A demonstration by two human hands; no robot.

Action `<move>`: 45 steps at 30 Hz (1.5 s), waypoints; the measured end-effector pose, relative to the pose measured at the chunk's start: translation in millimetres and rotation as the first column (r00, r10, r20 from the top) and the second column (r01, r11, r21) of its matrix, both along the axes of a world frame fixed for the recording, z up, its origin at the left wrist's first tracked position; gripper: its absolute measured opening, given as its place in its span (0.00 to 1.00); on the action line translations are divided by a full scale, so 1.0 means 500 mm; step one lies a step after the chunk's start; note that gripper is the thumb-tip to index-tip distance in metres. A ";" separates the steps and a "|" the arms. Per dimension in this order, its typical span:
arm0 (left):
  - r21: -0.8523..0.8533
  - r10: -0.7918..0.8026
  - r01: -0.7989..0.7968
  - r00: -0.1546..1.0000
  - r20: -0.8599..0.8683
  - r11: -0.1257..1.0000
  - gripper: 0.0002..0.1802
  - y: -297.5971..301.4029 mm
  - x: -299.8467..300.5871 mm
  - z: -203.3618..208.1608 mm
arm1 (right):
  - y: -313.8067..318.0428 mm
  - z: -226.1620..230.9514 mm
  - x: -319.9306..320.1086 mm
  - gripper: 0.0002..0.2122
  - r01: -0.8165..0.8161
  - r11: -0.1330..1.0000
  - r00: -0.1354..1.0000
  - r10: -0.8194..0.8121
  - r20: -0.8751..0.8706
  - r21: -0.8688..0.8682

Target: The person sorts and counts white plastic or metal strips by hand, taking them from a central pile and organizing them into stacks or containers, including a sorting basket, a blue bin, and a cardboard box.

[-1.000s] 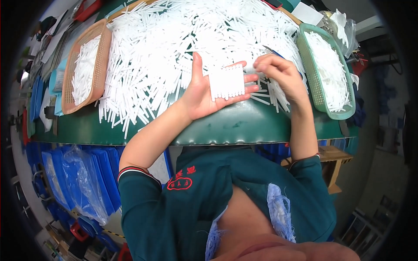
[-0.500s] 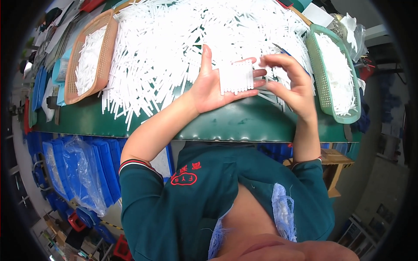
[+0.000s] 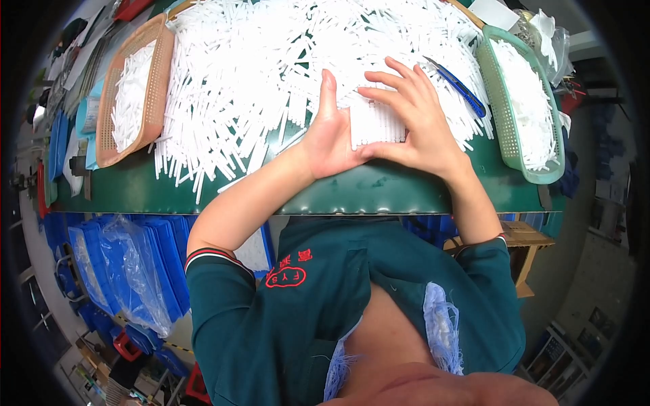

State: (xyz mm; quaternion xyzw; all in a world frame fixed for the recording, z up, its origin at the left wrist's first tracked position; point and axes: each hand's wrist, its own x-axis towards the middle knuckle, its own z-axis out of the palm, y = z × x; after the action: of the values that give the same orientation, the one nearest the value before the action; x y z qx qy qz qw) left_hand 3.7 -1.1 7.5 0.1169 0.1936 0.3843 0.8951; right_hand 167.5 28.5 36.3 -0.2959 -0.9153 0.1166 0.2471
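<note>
While a row of white sticks (image 3: 376,126) is borne over the green desk (image 3: 318,197) on the unclenched left hand (image 3: 328,143), its right end is covered by the curved right hand (image 3: 425,130); whether a grip is taken there cannot be told, and the left fingers are hidden. Beyond, a blue knife (image 3: 462,89) is laid on a glaring stick heap (image 3: 230,81), cut off at the top and flanked by an orange basket (image 3: 159,88) and a green basket (image 3: 500,101).
</note>
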 end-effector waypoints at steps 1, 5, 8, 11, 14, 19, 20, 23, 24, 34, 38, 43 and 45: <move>0.000 -0.004 0.004 1.000 0.000 1.000 0.59 0.000 0.001 -0.003 | -0.007 0.002 -0.002 0.26 0.001 1.000 1.000 -0.001 -0.001 0.000; -0.004 0.004 -0.005 0.999 -0.048 1.000 0.60 -0.002 0.010 -0.002 | -0.017 -0.002 -0.006 0.28 -0.001 1.000 0.999 0.001 0.052 0.000; -0.014 -0.001 0.001 0.999 -0.045 1.000 0.60 -0.001 0.011 -0.005 | -0.013 -0.004 -0.005 0.28 -0.013 0.999 1.000 0.013 0.014 -0.036; -0.044 0.032 -0.034 0.999 -0.040 0.998 0.60 -0.001 0.018 0.006 | -0.004 -0.003 0.004 0.29 -0.046 0.994 0.997 0.040 -0.061 -0.103; -0.067 0.009 -0.001 0.994 0.111 0.998 0.60 0.005 0.011 -0.002 | 0.015 0.005 0.027 0.29 -0.174 0.898 0.830 -0.088 -0.551 -0.405; -0.094 -0.012 0.027 0.987 0.160 0.995 0.59 0.010 0.007 -0.001 | 0.090 0.030 0.172 0.37 -0.818 0.576 -0.307 -0.448 -0.840 -0.008; -0.094 -0.014 0.030 0.987 0.158 0.995 0.59 0.012 0.009 0.002 | 0.089 0.032 0.191 0.37 -0.810 0.586 -0.308 -0.444 -0.841 -0.012; -0.088 -0.022 0.036 0.988 0.151 0.995 0.59 0.015 0.011 0.003 | 0.091 0.033 0.211 0.35 -0.789 0.614 -0.410 -0.506 -0.759 0.017; -0.084 -0.024 0.037 0.989 0.146 0.996 0.59 0.016 0.013 0.003 | 0.095 0.028 0.205 0.34 -0.822 0.566 -0.309 -0.528 -0.791 -0.057; -0.047 0.061 -0.054 0.988 0.142 0.997 0.59 0.011 0.002 0.008 | 0.026 0.012 0.050 0.31 -0.058 0.993 0.998 0.059 0.011 -0.102; -0.053 0.068 -0.062 0.990 0.126 0.997 0.60 0.012 0.000 0.008 | 0.028 0.018 0.049 0.27 -0.063 0.991 0.995 0.072 0.075 -0.118; -0.083 0.042 -0.030 0.987 0.154 0.996 0.60 0.012 -0.002 0.004 | 0.031 0.017 0.050 0.26 -0.071 0.985 0.997 0.076 0.027 -0.157; -0.063 0.033 -0.026 0.994 0.106 0.998 0.60 0.014 -0.002 0.001 | 0.037 0.012 0.059 0.28 -0.201 0.910 0.936 0.069 -0.346 -0.363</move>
State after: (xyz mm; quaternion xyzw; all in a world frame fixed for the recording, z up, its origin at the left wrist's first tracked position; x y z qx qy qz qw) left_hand 2.9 5.7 8.2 0.0659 0.1589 0.3970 0.9016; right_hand 197.1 46.9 42.2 -0.2512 -0.8383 0.3616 0.3215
